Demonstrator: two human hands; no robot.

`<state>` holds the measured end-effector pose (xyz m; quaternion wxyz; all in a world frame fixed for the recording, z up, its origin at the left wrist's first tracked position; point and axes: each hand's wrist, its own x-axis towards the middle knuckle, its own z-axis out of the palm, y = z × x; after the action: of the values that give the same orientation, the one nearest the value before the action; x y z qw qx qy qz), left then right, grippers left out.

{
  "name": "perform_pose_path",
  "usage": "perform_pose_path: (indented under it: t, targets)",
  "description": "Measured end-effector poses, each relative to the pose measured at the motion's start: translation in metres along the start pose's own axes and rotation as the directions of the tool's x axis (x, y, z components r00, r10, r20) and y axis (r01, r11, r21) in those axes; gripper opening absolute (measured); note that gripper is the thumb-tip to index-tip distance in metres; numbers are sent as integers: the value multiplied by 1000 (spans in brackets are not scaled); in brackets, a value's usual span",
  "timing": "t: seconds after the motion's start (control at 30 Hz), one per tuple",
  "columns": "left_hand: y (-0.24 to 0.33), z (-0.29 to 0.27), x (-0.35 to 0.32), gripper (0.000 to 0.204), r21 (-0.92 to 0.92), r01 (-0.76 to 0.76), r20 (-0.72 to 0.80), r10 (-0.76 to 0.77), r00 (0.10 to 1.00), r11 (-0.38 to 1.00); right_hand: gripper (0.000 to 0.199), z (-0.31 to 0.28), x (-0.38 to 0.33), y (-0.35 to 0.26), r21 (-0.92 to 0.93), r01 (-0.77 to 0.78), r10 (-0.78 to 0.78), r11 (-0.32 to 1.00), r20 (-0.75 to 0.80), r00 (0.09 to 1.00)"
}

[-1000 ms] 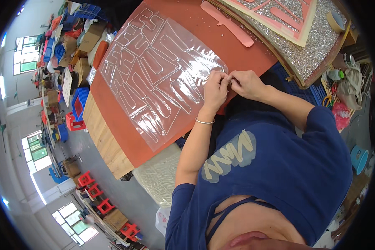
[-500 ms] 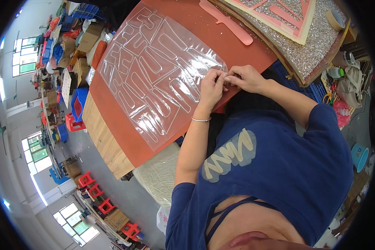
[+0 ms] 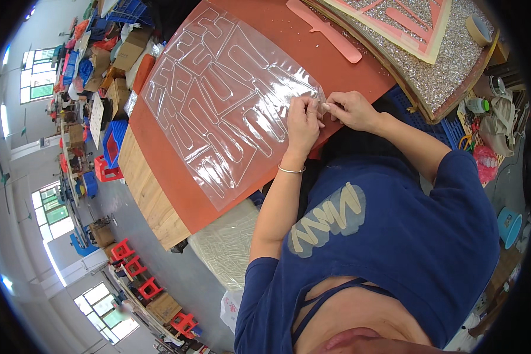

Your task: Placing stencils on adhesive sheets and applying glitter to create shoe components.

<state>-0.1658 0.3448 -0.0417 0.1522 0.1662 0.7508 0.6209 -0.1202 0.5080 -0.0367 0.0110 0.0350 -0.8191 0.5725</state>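
A clear plastic sheet [image 3: 218,112] with raised, outlined shapes lies on the reddish-brown board [image 3: 159,171]. Its right corner rises at my fingers. My left hand [image 3: 304,123] pinches the sheet's edge near that corner, fingers curled together. Just to its right, my right hand [image 3: 351,111] is closed with thumb and forefinger pinched at the same corner. Both hands nearly touch. The exact bit of plastic between the fingertips is too small to make out.
A pink flat strip [image 3: 330,38] lies at the board's far side. Beyond it stands a tray of silvery glitter [image 3: 454,71], bearing a pink-and-cream stencil [image 3: 416,29] and a tape roll [image 3: 478,30]. A stack of patterned clear sheets [image 3: 224,248] sits below the board's near edge.
My right hand has shifted slightly right, so a small gap shows between the fingertips of both hands at the sheet's corner. The whole view has also moved a little.
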Motion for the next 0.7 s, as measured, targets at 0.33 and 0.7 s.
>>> perform_pose_path:
  t: [0.33, 0.7]
  targets:
    - [2, 5, -5, 21, 108, -45, -38, 49, 998, 993, 16, 1, -1, 5, -62, 89, -92, 994, -44, 995]
    - [8, 5, -8, 17, 318, -331, -43, 363, 931, 888, 14, 7, -4, 11, -61, 138, -144, 989, -108, 984]
